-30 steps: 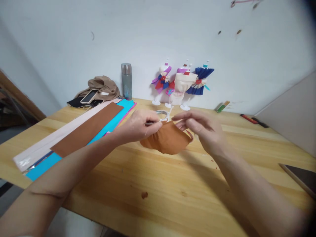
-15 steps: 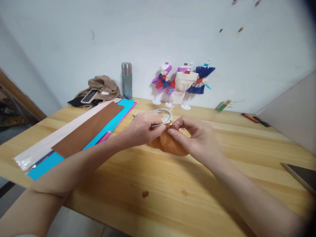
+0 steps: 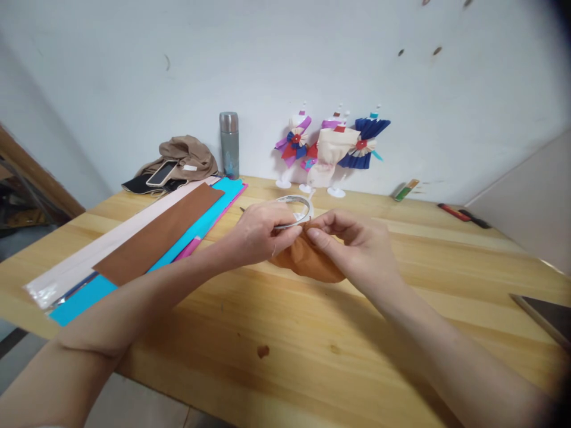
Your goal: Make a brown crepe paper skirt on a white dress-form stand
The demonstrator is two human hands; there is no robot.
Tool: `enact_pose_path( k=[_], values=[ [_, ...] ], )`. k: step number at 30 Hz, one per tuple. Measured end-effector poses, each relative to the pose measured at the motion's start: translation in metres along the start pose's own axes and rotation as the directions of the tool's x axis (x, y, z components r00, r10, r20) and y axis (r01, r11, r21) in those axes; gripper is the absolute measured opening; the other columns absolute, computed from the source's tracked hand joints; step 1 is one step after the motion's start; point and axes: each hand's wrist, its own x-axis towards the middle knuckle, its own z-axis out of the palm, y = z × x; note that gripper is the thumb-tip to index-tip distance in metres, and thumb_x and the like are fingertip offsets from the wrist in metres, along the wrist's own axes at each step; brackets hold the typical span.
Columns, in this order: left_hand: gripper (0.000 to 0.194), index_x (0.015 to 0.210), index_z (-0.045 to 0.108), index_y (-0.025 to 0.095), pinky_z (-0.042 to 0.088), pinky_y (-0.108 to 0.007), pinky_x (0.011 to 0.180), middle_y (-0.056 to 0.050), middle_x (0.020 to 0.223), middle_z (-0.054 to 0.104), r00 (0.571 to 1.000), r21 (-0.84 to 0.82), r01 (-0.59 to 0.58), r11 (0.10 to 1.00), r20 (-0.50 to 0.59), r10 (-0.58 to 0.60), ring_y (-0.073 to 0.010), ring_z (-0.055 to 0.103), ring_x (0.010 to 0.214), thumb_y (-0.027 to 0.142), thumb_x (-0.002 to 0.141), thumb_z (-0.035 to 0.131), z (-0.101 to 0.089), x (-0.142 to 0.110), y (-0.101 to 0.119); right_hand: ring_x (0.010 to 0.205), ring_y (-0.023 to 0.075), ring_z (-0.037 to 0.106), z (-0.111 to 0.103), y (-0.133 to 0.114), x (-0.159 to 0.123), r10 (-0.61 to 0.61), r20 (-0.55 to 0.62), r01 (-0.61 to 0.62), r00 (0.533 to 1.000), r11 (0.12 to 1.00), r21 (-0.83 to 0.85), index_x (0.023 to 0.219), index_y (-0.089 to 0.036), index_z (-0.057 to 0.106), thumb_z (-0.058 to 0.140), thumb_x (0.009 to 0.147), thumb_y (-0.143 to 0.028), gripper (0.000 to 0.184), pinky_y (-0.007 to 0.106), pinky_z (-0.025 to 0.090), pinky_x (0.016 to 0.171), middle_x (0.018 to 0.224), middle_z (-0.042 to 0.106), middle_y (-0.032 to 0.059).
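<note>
Between my hands is a piece of orange-brown paper [image 3: 307, 258], gathered at its top edge and puffed out below. My left hand [image 3: 267, 233] is closed, its thumb and fingertips pressed at the gathered edge. Thumb and forefinger of my right hand [image 3: 352, 244] pinch the same edge from the other side. A pale ring like a roll of tape [image 3: 308, 205] shows behind my left fingers; whether that hand grips it or it stands apart, I cannot tell. A thin dark tip pokes out behind the left knuckles.
At left lie a brown sheet [image 3: 160, 232], a blue sheet [image 3: 84, 300] and a pale pink sheet [image 3: 111, 232]. Behind them are a phone [image 3: 161, 173], brown cloth [image 3: 191, 156] and a flask [image 3: 229, 145]. Decorated stands [image 3: 332, 154] line the wall. A dark-topped object [image 3: 544, 315] lies right.
The brown paper and my right hand have shifted very slightly to the right. Both hands keep their hold, and the things around them stay in place.
</note>
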Motion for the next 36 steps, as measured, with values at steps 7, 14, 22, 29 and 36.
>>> enact_pose_path(
  k=[7, 14, 22, 29, 36],
  values=[
    [0.031, 0.064, 0.054, 0.017, 0.039, -0.028, 0.065, -0.002, 0.066, 0.057, 0.985, 0.277, -0.158, 0.948, -0.029, 0.173, -0.0144, 0.05, 0.068, 0.016, 0.095, 0.048, 0.003, -0.002, -0.004, 0.067, 0.0239, 0.064, -0.003, 0.0, 0.0, 0.024, -0.017, -0.023, 1.0, 0.998, 0.06, 0.07, -0.028, 0.063, 0.07, 0.085, -0.05, 0.028, 0.041, 0.053, 0.065, 0.069, 0.069, 0.0051],
    [0.03, 0.072, 0.061, 0.016, 0.039, -0.032, 0.066, -0.005, 0.071, 0.061, 0.924, 0.534, -0.346, 0.771, 0.051, 0.379, -0.0182, 0.052, 0.07, 0.019, 0.097, 0.046, 0.003, -0.003, -0.005, 0.063, 0.0212, 0.061, -0.003, 0.009, 0.002, 0.091, -0.038, -0.09, 0.995, 0.996, 0.028, 0.066, -0.025, 0.061, 0.069, 0.085, -0.044, 0.028, 0.036, 0.048, 0.06, 0.066, 0.066, 0.004],
    [0.029, 0.069, 0.059, 0.017, 0.041, -0.031, 0.067, -0.004, 0.071, 0.061, 0.968, 0.484, -0.246, 0.84, 0.082, 0.237, -0.018, 0.054, 0.072, 0.018, 0.095, 0.047, 0.005, -0.003, -0.002, 0.06, 0.0211, 0.059, -0.002, 0.009, 0.003, 0.043, -0.013, -0.043, 0.999, 0.998, 0.036, 0.064, -0.027, 0.057, 0.069, 0.085, -0.042, 0.028, 0.037, 0.048, 0.059, 0.065, 0.064, 0.0036],
    [0.033, 0.061, 0.049, 0.019, 0.037, -0.03, 0.062, -0.002, 0.063, 0.055, 0.984, 0.334, -0.146, 0.931, -0.044, 0.17, -0.0151, 0.049, 0.065, 0.018, 0.093, 0.047, 0.005, -0.002, -0.008, 0.066, 0.0238, 0.063, -0.005, 0.007, 0.001, -0.04, 0.019, 0.041, 0.999, 0.998, -0.042, 0.067, -0.026, 0.059, 0.061, 0.092, -0.043, 0.031, 0.04, 0.049, 0.065, 0.068, 0.065, 0.0038],
    [0.032, 0.062, 0.051, 0.018, 0.036, -0.027, 0.061, -0.001, 0.063, 0.054, 0.982, 0.312, -0.142, 0.94, -0.075, 0.173, -0.0134, 0.049, 0.064, 0.019, 0.094, 0.049, 0.005, -0.001, -0.012, 0.074, 0.0242, 0.067, -0.009, 0.019, 0.002, -0.421, -0.162, 0.355, 0.893, 0.878, -0.322, 0.087, -0.026, 0.063, 0.061, 0.089, -0.03, 0.004, 0.04, 0.052, 0.071, 0.079, 0.07, 0.0034]
  ],
)
